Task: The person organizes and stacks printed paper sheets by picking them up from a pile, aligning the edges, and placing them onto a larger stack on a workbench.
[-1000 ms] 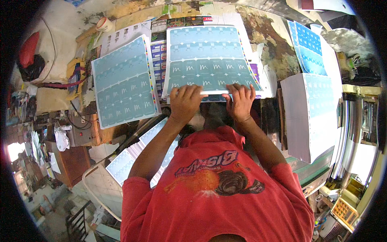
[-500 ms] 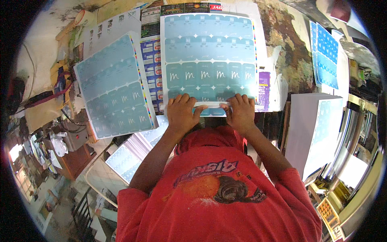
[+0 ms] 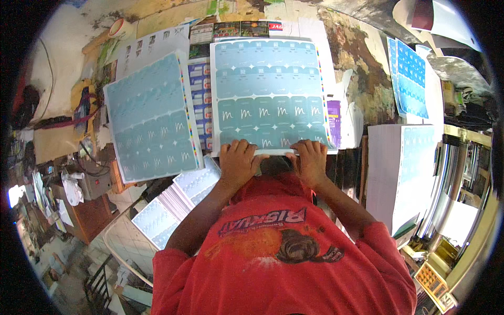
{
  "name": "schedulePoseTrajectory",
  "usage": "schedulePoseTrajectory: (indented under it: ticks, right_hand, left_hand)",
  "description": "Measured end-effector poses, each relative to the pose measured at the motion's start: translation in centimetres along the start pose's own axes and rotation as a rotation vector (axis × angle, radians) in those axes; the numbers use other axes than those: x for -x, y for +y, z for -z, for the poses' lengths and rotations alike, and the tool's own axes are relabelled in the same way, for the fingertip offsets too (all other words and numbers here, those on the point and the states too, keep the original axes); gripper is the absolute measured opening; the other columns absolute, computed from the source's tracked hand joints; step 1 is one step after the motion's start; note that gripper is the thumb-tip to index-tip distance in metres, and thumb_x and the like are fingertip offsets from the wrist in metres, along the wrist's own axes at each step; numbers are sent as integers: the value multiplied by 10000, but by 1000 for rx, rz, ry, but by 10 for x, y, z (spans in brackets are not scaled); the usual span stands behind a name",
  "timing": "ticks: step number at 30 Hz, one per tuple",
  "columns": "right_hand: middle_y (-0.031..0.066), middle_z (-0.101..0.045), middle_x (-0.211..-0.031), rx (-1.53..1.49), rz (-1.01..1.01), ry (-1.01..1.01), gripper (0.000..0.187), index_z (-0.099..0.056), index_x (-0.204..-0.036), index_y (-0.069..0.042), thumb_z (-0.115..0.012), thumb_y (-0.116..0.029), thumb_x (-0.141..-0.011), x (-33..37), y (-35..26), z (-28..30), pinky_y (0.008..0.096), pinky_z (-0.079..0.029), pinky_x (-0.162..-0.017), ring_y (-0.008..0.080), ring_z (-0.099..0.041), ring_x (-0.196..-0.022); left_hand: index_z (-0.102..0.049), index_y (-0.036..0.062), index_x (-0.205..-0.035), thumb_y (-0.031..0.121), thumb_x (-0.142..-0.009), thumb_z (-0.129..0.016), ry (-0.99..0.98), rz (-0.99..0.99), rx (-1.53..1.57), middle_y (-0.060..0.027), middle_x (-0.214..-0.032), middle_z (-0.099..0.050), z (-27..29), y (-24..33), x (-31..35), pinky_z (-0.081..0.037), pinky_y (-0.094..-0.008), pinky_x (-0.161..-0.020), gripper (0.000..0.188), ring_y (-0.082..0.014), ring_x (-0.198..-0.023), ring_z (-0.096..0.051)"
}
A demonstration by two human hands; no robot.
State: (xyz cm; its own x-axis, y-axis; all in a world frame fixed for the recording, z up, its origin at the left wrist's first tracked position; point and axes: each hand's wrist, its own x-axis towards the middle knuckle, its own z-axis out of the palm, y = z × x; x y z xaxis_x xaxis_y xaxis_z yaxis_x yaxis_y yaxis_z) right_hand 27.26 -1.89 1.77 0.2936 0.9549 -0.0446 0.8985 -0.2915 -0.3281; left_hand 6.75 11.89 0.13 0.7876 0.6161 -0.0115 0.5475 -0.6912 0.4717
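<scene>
Straight in front of me lies a stack of large printed sheets (image 3: 268,81), with teal and light-blue label shapes in rows and a colour strip down the right side. My left hand (image 3: 239,163) is closed on the near edge, left of the middle, fingers on top and thumb toward the centre. On the same edge, right of the middle, my right hand (image 3: 311,161) grips in the same way. The near edge shows as a pale band between the two hands. How many sheets they pinch is hidden.
A second pile of teal sheets (image 3: 149,121) lies slanted to the left. Lower left sits a fanned stack of light-blue sheets (image 3: 157,220). A tall paper stack (image 3: 383,176) stands at right, and blue printed sheets (image 3: 412,79) lie beyond it.
The near edge, earlier bent up with its white underside showing, now lies flatter. Both hands have come slightly nearer to me, still on that edge. The whole view has shifted a little.
</scene>
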Motion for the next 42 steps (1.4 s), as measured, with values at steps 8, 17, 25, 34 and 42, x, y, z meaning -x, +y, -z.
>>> schedulePoseTrajectory:
  ticks: [8, 17, 25, 34, 42]
  right_hand:
    - [95, -580, -1246, 138, -96, 220, 333, -625, -1118, -104, -744, -234, -836, 76, 95, -12, 511, -316, -1064, 333, -479, -1221]
    - [61, -687, -931, -880, -138, 405, 265, -619, -963, -37, -814, -147, -820, -15, 52, 201, 305, -482, -816, 157, -621, -857]
    - [179, -649, -1189, -1212, -278, 105, 598, -531, -1336, 38, -758, -258, -869, -192, 89, 220, 338, -494, -922, 244, -636, -983]
    - [134, -646, -1233, -1676, -558, -518, 443, -558, -1309, 15, -517, -250, -956, -242, 140, 78, 395, -556, -884, 272, -648, -1087]
    - [149, -639, -1284, -558, 177, -506, 448, -571, -1362, -100, -542, -156, -919, -286, 215, 31, 387, -489, -984, 270, -644, -1091]
  left_hand:
    - [-615, 60, -1165, 353, -807, -753, 114, 77, -190, -132, -1189, -600, -7, -62, 78, -404, -485, -993, 482, -337, -1156, -530]
    - [-637, 42, -911, 171, -774, -846, 443, 27, 578, -45, -864, -643, 197, -23, -14, -492, -310, -777, 282, -143, -823, -600]
    - [-674, 70, -968, 400, -840, -761, 292, 456, 971, -46, -827, -655, 234, -75, -143, -475, -358, -731, 365, -175, -763, -611]
    - [-351, -12, -1486, 499, -709, -839, -336, 759, 1514, -244, -1537, -338, 24, -194, -229, -336, -461, -1117, 1050, -356, -1415, -334]
    - [-662, 44, -1206, 436, -798, -798, -192, 682, 552, -178, -1121, -700, 61, -164, -247, -522, -397, -878, 582, -277, -996, -661]
